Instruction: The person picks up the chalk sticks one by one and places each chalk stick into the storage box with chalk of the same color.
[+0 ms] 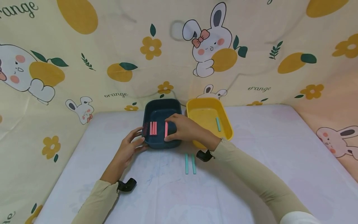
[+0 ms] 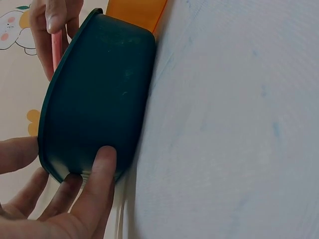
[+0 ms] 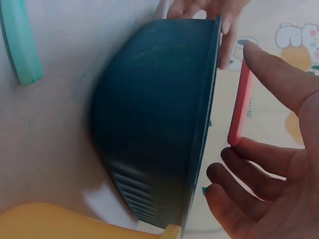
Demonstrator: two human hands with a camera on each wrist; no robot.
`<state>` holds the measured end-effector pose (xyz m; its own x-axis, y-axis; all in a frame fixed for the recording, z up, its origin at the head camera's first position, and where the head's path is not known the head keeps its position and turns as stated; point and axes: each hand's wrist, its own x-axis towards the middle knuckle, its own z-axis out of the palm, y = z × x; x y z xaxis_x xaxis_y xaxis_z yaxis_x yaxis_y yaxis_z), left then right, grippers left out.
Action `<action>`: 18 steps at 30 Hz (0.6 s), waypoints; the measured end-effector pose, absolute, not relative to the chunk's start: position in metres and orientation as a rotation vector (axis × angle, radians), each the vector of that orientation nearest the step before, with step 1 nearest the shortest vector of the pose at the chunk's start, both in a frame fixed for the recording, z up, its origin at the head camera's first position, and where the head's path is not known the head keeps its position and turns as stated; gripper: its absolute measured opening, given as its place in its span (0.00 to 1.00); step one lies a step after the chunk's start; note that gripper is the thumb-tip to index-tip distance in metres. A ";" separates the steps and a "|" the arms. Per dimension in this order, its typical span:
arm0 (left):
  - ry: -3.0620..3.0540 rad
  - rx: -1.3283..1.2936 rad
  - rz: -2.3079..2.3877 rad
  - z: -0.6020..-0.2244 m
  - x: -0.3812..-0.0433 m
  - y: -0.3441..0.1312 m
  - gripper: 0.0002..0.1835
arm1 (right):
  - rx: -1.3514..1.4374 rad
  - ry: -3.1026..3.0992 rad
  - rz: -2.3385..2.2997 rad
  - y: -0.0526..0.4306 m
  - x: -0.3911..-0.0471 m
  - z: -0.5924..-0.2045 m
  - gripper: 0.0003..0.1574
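Note:
My right hand (image 1: 183, 128) pinches a pink chalk stick (image 1: 166, 129) upright between thumb and a fingertip, over the right part of the dark blue basket (image 1: 158, 145). In the right wrist view this stick (image 3: 241, 102) is gripped by its two ends, past the basket's rim. A short row of pink chalk sticks (image 1: 153, 128) lies side by side inside the basket, left of it. At the basket's near left corner, my left hand (image 1: 129, 148) holds the side, fingers spread along rim and outer wall. The left wrist view shows a fingertip (image 2: 105, 158) against that wall.
A yellow basket (image 1: 199, 117) stands directly right of the dark blue one, with a teal chalk stick (image 1: 218, 124) inside. Two teal sticks (image 1: 190, 164) lie on the white table in front. Behind rises a patterned cloth (image 1: 167, 68).

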<state>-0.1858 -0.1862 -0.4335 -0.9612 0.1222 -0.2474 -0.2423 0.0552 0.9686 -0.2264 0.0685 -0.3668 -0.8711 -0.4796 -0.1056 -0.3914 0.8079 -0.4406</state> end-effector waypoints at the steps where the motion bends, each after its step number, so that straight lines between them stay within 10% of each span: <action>1: 2.070 -0.124 1.990 -0.433 -0.186 -0.186 0.30 | -0.674 2.781 -0.604 0.068 -0.227 -0.367 0.52; 18: 2.077 -0.148 2.004 -0.437 -0.187 -0.185 0.29 | -0.733 2.731 -0.581 0.065 -0.251 -0.377 0.52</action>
